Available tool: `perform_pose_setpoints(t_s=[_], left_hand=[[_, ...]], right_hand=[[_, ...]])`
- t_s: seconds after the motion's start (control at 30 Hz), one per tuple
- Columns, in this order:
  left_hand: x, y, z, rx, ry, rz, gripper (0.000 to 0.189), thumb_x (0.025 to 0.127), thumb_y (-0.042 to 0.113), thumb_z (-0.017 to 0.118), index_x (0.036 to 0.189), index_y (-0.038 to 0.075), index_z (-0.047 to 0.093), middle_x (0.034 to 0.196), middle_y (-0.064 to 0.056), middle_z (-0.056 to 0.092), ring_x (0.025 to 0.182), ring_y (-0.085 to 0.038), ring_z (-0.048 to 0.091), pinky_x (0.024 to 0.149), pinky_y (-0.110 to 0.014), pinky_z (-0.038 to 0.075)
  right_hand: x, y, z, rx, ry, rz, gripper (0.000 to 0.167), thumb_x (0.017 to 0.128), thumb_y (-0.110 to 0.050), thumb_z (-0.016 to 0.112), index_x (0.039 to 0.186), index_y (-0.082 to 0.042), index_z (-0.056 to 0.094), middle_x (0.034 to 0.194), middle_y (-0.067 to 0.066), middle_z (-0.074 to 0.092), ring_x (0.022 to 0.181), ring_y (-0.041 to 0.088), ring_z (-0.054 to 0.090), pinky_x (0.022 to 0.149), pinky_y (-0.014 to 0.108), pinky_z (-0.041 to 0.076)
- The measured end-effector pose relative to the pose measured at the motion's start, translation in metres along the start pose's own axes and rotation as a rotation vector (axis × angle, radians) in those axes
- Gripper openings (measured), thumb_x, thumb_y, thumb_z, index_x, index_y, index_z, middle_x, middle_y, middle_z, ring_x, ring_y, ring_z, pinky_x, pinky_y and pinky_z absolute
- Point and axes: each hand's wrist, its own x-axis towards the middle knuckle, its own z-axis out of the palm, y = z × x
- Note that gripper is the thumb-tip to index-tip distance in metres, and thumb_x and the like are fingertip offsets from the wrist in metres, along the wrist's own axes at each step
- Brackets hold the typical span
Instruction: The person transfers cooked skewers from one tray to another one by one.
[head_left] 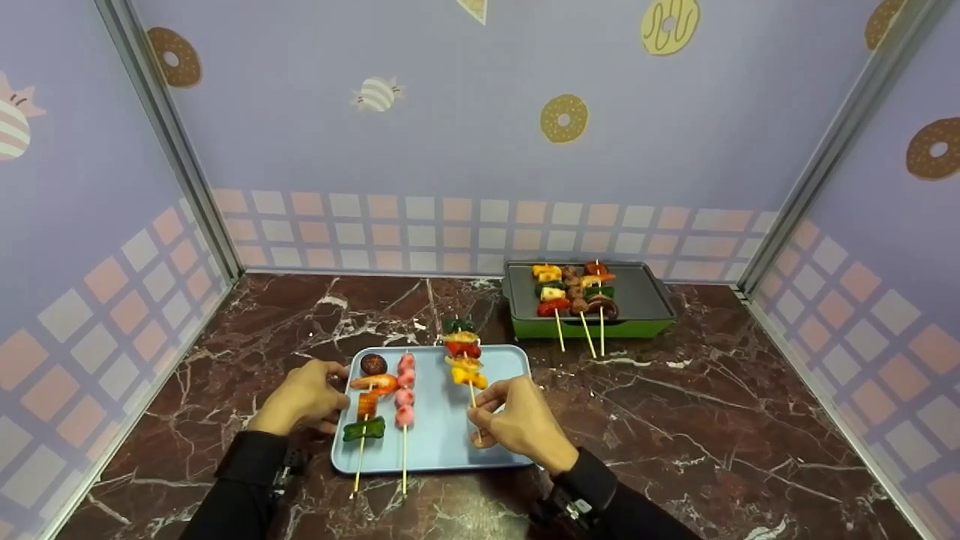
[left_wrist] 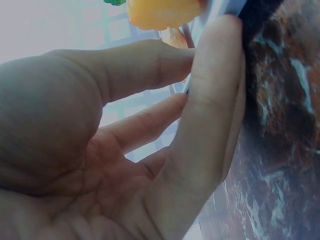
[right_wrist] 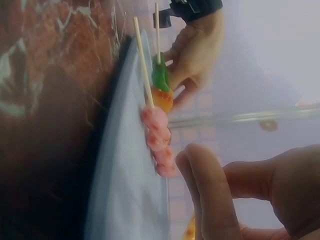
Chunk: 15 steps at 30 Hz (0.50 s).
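Observation:
A light-blue tray [head_left: 439, 442] lies on the counter, and my left hand [head_left: 306, 394] grips its left edge. In the left wrist view, the thumb and fingers [left_wrist: 215, 85] are at the tray's rim from both sides. My right hand [head_left: 525, 421] pinches the bare stick of a vegetable skewer [head_left: 465, 373], with yellow, red and dark green pieces, over the tray's right part. On the tray's left side lie a pink ball skewer [head_left: 405, 397] and a skewer with shrimp and green pepper [head_left: 365, 406]. Their sticks jut past the near rim.
Behind the tray to the right stands a green grill box [head_left: 592, 328] with a dark grey top. Three skewers [head_left: 576, 292] lie on it, sticks poking over its front edge. Patterned walls [head_left: 480, 150] enclose the dark red marble counter [head_left: 712, 420] at the back and sides.

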Motion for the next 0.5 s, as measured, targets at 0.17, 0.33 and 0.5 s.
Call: perform_pose_setpoints(t_s=[0.17, 0.33, 0.5], left_hand=[[-0.001, 0.003, -0.001, 0.013, -0.011, 0.003, 0.054, 0.074, -0.007, 0.062, 0.125, 0.003, 0.049, 0.084, -0.019, 0.059, 0.059, -0.029, 0.062, 0.048, -0.040, 0.055], [-0.001, 0.003, -0.001, 0.019, -0.012, -0.009, 0.055, 0.075, -0.006, 0.063, 0.127, 0.004, 0.048, 0.082, -0.019, 0.060, 0.059, -0.028, 0.062, 0.048, -0.040, 0.055], [0.000, 0.002, 0.000, 0.009, -0.005, -0.014, 0.055, 0.074, -0.007, 0.063, 0.126, 0.004, 0.048, 0.081, -0.019, 0.060, 0.058, -0.028, 0.062, 0.048, -0.040, 0.055]], right_hand=[[-0.002, 0.001, 0.005, 0.018, -0.021, 0.011, 0.010, 0.076, -0.005, 0.069, 0.083, 0.000, 0.064, 0.073, 0.015, 0.064, 0.049, 0.026, 0.061, 0.045, 0.034, 0.054], [-0.004, 0.002, 0.010, 0.029, -0.033, 0.038, 0.009, 0.076, -0.004, 0.070, 0.082, 0.000, 0.065, 0.073, 0.014, 0.064, 0.049, 0.027, 0.061, 0.045, 0.035, 0.054], [-0.006, 0.003, 0.017, 0.041, -0.038, 0.057, 0.009, 0.075, -0.004, 0.070, 0.081, 0.000, 0.064, 0.071, 0.013, 0.063, 0.048, 0.028, 0.061, 0.045, 0.036, 0.054]])
